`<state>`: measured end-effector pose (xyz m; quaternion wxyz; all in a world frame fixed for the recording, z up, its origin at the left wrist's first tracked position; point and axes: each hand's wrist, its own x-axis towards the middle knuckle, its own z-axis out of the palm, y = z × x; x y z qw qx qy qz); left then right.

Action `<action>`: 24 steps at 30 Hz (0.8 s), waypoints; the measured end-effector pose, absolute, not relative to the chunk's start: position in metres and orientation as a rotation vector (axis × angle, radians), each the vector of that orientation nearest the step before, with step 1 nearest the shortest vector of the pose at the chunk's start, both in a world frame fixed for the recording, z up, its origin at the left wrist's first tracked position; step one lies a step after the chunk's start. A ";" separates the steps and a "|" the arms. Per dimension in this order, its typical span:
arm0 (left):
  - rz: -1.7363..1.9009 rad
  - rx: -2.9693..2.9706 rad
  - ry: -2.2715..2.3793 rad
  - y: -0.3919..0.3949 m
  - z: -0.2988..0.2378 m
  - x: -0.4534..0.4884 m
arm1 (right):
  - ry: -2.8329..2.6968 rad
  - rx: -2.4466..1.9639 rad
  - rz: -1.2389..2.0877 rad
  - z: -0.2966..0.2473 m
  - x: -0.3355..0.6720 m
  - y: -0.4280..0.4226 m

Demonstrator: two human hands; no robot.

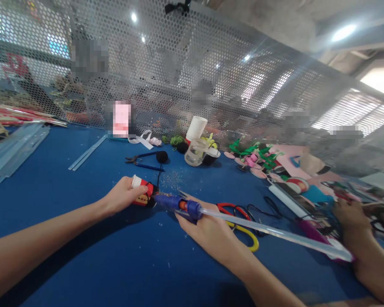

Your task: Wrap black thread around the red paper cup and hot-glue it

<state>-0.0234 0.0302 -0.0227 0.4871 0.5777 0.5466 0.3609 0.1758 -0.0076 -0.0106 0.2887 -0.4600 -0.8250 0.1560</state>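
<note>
My left hand is closed around a small red craft piece with a white end and a yellow-brown patch, held just above the blue table. My right hand grips a blue glue gun whose nozzle points left at the red piece. A long clear glue stick sticks out of the gun's back toward the right. Scissors with red and yellow handles lie just behind my right hand.
Another person's hand works at the right edge among craft scraps. A clear jar, white cup, pliers, black pompom and pink-green decorations lie farther back. Clear glue sticks lie left. A perforated metal screen closes the back.
</note>
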 end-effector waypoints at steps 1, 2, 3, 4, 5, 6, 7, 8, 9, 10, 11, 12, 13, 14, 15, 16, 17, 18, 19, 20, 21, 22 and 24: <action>0.882 1.394 1.328 0.030 -0.023 -0.023 | -2.216 -1.240 0.402 -0.010 0.176 -0.008; 0.884 1.387 1.333 0.030 -0.023 -0.023 | -2.235 -1.253 0.389 -0.009 0.175 -0.008; 0.887 1.385 1.340 0.030 -0.023 -0.023 | -2.252 -1.261 0.382 -0.009 0.175 -0.009; 0.887 1.385 1.348 0.030 -0.024 -0.024 | -2.260 -1.260 0.381 -0.008 0.175 -0.009; 0.888 1.384 1.356 0.031 -0.025 -0.024 | -2.267 -1.265 0.377 -0.008 0.174 -0.009; 0.886 1.382 1.366 0.031 -0.025 -0.025 | -2.269 -1.271 0.373 -0.008 0.174 -0.010; 0.885 1.379 1.375 0.031 -0.026 -0.025 | -2.266 -1.279 0.368 -0.008 0.174 -0.010; 0.883 1.376 1.381 0.031 -0.026 -0.025 | -2.261 -1.292 0.362 -0.008 0.174 -0.010; 0.883 1.374 1.385 0.031 -0.026 -0.025 | -2.257 -1.303 0.358 -0.008 0.173 -0.010; 0.885 1.374 1.384 0.031 -0.026 -0.025 | -2.254 -1.307 0.358 -0.008 0.173 -0.010; 0.887 1.375 1.379 0.031 -0.026 -0.025 | -2.256 -1.302 0.366 -0.008 0.173 -0.010; 0.888 1.377 1.370 0.031 -0.026 -0.025 | -2.258 -1.290 0.379 -0.009 0.173 -0.010; 0.887 1.378 1.364 0.031 -0.026 -0.025 | -2.254 -1.278 0.403 -0.009 0.173 -0.009; 0.886 1.377 1.359 0.031 -0.027 -0.025 | -2.229 -1.281 0.450 -0.008 0.173 -0.009; 0.882 1.376 1.357 0.031 -0.027 -0.025 | -2.185 -1.307 0.513 -0.008 0.174 -0.008; 0.880 1.374 1.359 0.031 -0.026 -0.025 | -2.133 -1.347 0.577 -0.007 0.175 -0.006; 0.880 1.373 1.363 0.031 -0.026 -0.024 | -2.071 -1.402 0.650 -0.006 0.176 -0.004; 0.880 1.374 1.368 0.031 -0.025 -0.024 | -2.005 -1.459 0.731 -0.005 0.178 -0.002; 0.881 1.379 1.372 0.031 -0.025 -0.024 | -1.937 -1.498 0.811 -0.004 0.180 0.001; 0.882 1.391 1.376 0.030 -0.024 -0.024 | -1.866 -1.511 0.876 -0.004 0.183 0.005; 0.884 1.410 1.378 0.030 -0.023 -0.023 | -1.795 -1.497 0.931 -0.003 0.187 0.010; 0.884 1.434 1.377 0.029 -0.023 -0.023 | -1.715 -1.462 0.960 -0.003 0.190 0.016; 0.883 1.496 1.371 0.028 -0.022 -0.024 | -1.605 -1.388 0.947 -0.006 0.198 0.028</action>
